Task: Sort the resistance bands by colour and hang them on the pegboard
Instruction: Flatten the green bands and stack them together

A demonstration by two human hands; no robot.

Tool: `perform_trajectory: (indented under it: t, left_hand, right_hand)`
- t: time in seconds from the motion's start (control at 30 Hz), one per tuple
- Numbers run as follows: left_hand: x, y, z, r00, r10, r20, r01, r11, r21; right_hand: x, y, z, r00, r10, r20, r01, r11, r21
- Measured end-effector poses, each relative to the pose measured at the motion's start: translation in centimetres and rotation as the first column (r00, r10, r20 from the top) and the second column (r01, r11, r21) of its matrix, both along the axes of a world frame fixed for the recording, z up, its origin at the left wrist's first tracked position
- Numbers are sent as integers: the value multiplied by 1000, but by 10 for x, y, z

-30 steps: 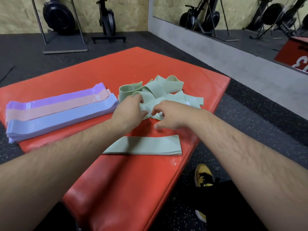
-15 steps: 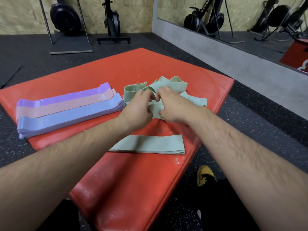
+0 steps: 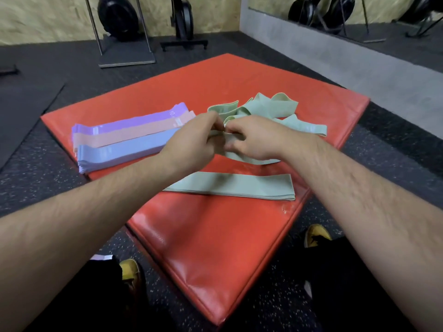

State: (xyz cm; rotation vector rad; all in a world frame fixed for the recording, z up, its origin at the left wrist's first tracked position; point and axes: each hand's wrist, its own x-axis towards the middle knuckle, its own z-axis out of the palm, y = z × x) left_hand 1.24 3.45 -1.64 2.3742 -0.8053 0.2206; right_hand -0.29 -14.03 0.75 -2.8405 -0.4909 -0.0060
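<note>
Both forearms reach over the red mat point(image 3: 215, 248). The left hand point(image 3: 191, 140) and right hand point(image 3: 254, 137), fingers curled, pinch one strip of the tangled green pile point(image 3: 275, 106), hiding its near edge. Left of it lie three flat stacks, the purple stack point(image 3: 139, 121), pink stack point(image 3: 124, 138) and blue stack point(image 3: 124, 152), with their long axes left-right; one flattened green band point(image 3: 239, 186) lies nearer, likewise crosswise.

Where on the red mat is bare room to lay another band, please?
Bare mat: between the flat green band and the near corner, and beyond the green tangle toward the far corner. Crowded: the middle, from stacked bands to tangle.
</note>
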Motion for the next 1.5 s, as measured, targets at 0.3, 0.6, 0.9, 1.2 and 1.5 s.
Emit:
perform_trajectory:
  t: [0.3,0.6,0.9,1.2,1.5]
  left_hand:
    - [9,52,16,973,142,-181,-167,978,-129]
    - [6,92,5,914,201,-353,-212,977,6]
    - [-6,82,-11,950,171,-259,-113,968,224]
    - [-5,71,-25,1000,16,14,-21,917,398]
    - [-17,16,-45,953,-244,-177,296,870,395]
  right_hand:
    - [-4,-39,-2,986,-118,-116,115,993,-33]
    - [-29,-66,4,952,-153,-264,158,987,-3]
    - [-46,-55,-20,937,-176,-301,128,977,-173]
    - [-50,-72,-18,969,-174,-177,150,978,-142]
    - [-64,-78,-30,923,-115,-368,103,993,-52]
